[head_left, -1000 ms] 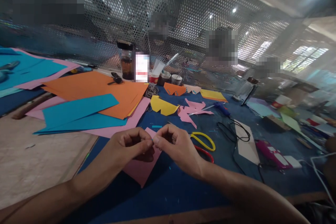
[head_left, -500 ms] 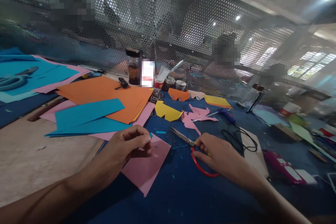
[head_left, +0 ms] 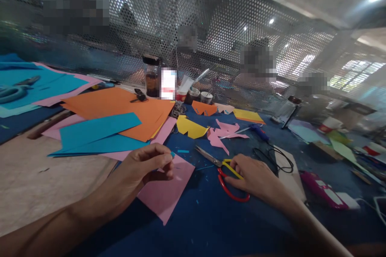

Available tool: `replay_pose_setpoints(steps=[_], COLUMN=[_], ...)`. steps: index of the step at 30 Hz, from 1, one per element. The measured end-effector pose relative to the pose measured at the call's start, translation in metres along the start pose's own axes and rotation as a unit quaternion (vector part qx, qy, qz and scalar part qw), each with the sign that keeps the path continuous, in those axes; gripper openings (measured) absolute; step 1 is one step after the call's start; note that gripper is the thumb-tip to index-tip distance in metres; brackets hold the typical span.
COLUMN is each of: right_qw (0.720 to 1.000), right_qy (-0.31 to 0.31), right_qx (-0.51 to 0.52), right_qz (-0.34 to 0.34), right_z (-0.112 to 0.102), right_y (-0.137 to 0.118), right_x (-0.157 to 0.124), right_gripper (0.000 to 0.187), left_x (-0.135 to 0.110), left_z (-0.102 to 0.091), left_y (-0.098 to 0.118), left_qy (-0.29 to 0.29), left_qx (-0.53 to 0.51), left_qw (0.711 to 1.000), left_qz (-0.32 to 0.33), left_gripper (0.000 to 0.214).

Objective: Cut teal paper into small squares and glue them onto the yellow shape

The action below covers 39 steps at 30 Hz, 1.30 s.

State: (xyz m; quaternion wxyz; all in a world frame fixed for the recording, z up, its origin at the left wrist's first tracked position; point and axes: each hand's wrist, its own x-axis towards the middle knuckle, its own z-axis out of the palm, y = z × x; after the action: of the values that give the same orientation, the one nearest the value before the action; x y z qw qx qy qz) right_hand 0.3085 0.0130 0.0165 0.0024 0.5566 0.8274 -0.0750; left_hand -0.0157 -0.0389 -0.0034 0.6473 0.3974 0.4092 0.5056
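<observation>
My left hand (head_left: 150, 164) pinches a tiny piece of blue paper (head_left: 173, 154) between thumb and fingertips, above a pink paper sheet (head_left: 169, 200). Scissors (head_left: 217, 163) with one red and one yellow handle lie on the dark blue tabletop, blades slightly apart and pointing left. My right hand (head_left: 255, 176) is at the scissors' handles, its thumb and fingers apart around them without a firm grip. A small blue paper strip (head_left: 183, 151) and fine blue scraps lie near the blades. Beyond are a cut yellow paper piece (head_left: 191, 127) and pink cut pieces (head_left: 221, 132).
Blue sheets (head_left: 99, 128) overlap orange sheets (head_left: 120, 106) at left. Teal scissors (head_left: 15, 92) rest farther left. At the back stand a dark-lidded jar (head_left: 151, 78), a lit phone (head_left: 168, 83) and cups (head_left: 206, 97). A glue gun (head_left: 259, 131) with its black cable lies right.
My right hand has drawn back to the right along the scissors, showing more of the yellow handle, while the scissors stay in place. My left hand keeps its pinch on the blue piece.
</observation>
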Motion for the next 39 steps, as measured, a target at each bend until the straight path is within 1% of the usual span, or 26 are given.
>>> replay_pose_setpoints(steps=[3,5,6,8,10,12,13,15,17,18,19,21,22,23,25,27,30,35,39], right_qw=[1.0,0.999,0.997,0.987,0.961,0.923,0.904,0.866,0.824,0.811,0.802,0.795,0.794,0.799,0.808,0.822,0.828,0.832,0.833], right_qy=[0.013,0.012,0.005,-0.02,-0.053,-0.085,-0.098,-0.128,-0.159,-0.181,-0.177,-0.194,-0.218,-0.245,-0.276,-0.274,-0.271,-0.275,-0.27], right_qx=[0.017,0.042,0.066,0.151,0.269,0.375,0.416,0.482,0.541,0.552,0.566,0.569,0.56,0.543,0.513,0.492,0.483,0.469,0.467], right_qz=[0.007,0.026,0.036,0.046,0.039,0.027,0.01,-0.041,-0.061,-0.075,-0.077,-0.085,-0.088,-0.085,-0.092,-0.084,-0.082,-0.114,-0.123], right_z=[0.003,0.002,-0.001,-0.008,-0.017,-0.024,-0.025,-0.023,-0.015,-0.011,-0.007,-0.004,-0.005,-0.007,-0.015,-0.023,-0.027,-0.022,-0.02], right_y=[0.002,0.003,0.003,0.001,-0.005,-0.014,-0.02,-0.032,-0.044,-0.049,-0.055,-0.066,-0.072,-0.077,-0.087,-0.093,-0.096,-0.094,-0.095], right_x=[0.0,-0.001,-0.001,-0.002,-0.003,-0.004,-0.004,-0.003,0.0,0.002,0.004,0.009,0.01,0.011,0.011,0.009,0.006,0.0,-0.004], right_gripper=[0.022,0.022,0.023,0.026,0.029,0.032,0.035,0.038,0.031,0.029,0.027,0.025,0.023,0.021,0.015,0.012,0.018,0.03,0.025], left_x=[0.001,0.001,0.001,0.001,0.001,0.001,0.002,0.002,0.002,0.002,0.002,0.001,0.001,0.001,0.001,0.0,0.0,0.001,0.002], left_z=[-0.001,-0.001,0.0,0.001,0.001,0.0,0.0,-0.001,-0.001,-0.001,-0.001,-0.001,-0.001,-0.001,-0.002,-0.003,-0.003,-0.002,0.001], left_y=[-0.001,0.0,0.001,0.001,0.001,0.0,0.0,-0.001,-0.001,0.0,0.0,0.002,0.003,0.004,0.006,0.008,0.009,0.008,0.007], left_qy=[-0.001,0.005,0.008,0.011,0.009,0.007,0.007,0.008,0.01,0.01,0.01,0.013,0.015,0.017,0.021,0.025,0.031,0.047,0.048], left_qx=[-0.008,-0.018,-0.023,-0.034,-0.04,-0.044,-0.044,-0.042,-0.04,-0.041,-0.044,-0.047,-0.047,-0.046,-0.046,-0.051,-0.058,-0.061,-0.064], left_qw=[1.0,1.0,1.0,0.999,0.999,0.999,0.999,0.999,0.999,0.999,0.999,0.999,0.999,0.999,0.998,0.998,0.997,0.997,0.996], left_qz=[0.005,0.006,0.006,0.004,0.004,0.007,0.007,0.006,0.007,0.009,0.011,0.016,0.019,0.023,0.027,0.03,0.031,0.031,0.036], left_gripper=[0.015,0.016,0.016,0.015,0.015,0.015,0.015,0.015,0.014,0.013,0.014,0.015,0.016,0.016,0.015,0.014,0.013,0.014,0.015])
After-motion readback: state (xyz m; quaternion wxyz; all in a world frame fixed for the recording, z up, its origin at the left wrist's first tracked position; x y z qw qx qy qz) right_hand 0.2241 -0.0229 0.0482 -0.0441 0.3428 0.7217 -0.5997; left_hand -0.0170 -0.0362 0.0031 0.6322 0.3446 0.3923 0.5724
